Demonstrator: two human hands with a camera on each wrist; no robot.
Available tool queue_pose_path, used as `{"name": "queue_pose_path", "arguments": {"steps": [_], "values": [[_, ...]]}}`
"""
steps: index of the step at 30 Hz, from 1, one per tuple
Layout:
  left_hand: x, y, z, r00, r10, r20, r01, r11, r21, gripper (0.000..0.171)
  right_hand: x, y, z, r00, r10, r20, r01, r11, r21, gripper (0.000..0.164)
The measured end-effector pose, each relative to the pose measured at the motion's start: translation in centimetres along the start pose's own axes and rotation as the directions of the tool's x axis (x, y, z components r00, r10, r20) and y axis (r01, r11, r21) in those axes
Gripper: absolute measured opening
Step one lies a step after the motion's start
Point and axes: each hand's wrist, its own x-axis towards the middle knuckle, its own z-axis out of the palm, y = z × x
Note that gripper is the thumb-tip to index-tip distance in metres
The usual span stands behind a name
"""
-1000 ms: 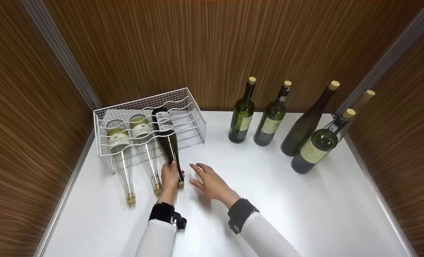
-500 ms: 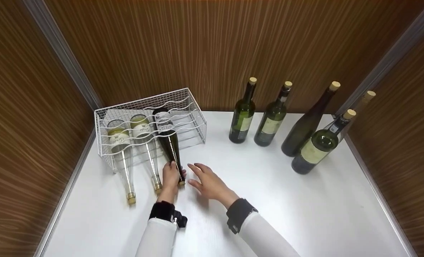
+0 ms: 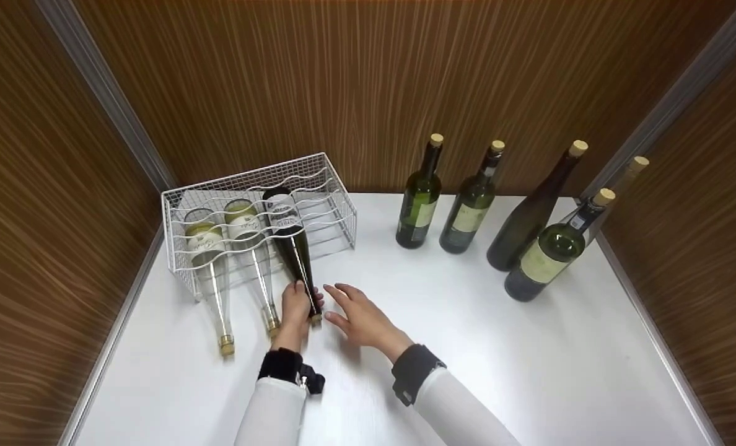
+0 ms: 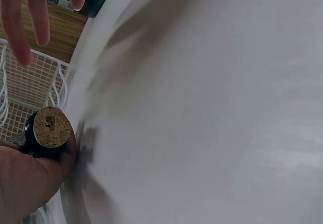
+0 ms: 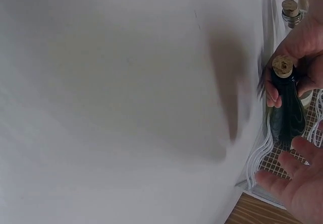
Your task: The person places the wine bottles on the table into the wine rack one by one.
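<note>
My left hand grips the neck of a dark green wine bottle, just behind its cork. The bottle lies with its base inside a white wire rack and its neck sticking out toward me. To its left, two clear corked bottles lie in the same rack: one bottle beside my left hand, the other bottle farther left. My right hand hovers just right of the dark bottle's neck, fingers spread and holding nothing. In the right wrist view, the left hand's fingers wrap around the neck.
Several corked bottles stand upright at the right: a green bottle, another green bottle, a tall dark bottle, a labelled bottle and a clear one partly hidden behind. Wood-grain panels enclose the white table.
The right hand has drifted slightly left, closer to the dark bottle's neck. The left hand keeps its grip, and the neck end has shifted very slightly right.
</note>
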Motion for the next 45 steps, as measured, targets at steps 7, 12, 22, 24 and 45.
{"name": "queue_pose_path", "arguments": {"steps": [7,12,22,24,45], "values": [[-0.4,0.4,0.1,0.990,0.134,-0.044,-0.111,0.934,0.339,0.038,-0.2,0.2,0.1,1.000,0.011,0.002,-0.011,1.000,0.000,0.057],[-0.4,0.7,0.0,0.968,0.247,-0.033,-0.191,0.820,0.540,0.036,-0.4,0.4,0.1,1.000,0.018,0.011,-0.018,1.000,0.001,0.057],[-0.4,0.9,0.1,0.953,0.301,-0.009,-0.228,0.740,0.633,0.040,-1.1,1.2,-0.5,0.999,0.039,0.009,-0.039,0.999,0.014,0.057],[-0.4,0.8,0.1,0.946,0.323,-0.007,-0.239,0.715,0.657,0.043,-1.3,1.5,-0.6,0.999,0.047,0.008,-0.047,0.999,0.017,0.057],[-3.9,2.4,0.9,0.957,0.259,0.132,-0.271,0.634,0.724,0.077,-5.0,5.6,-2.8,0.977,0.215,-0.015,-0.212,0.972,0.099,0.057]]}}
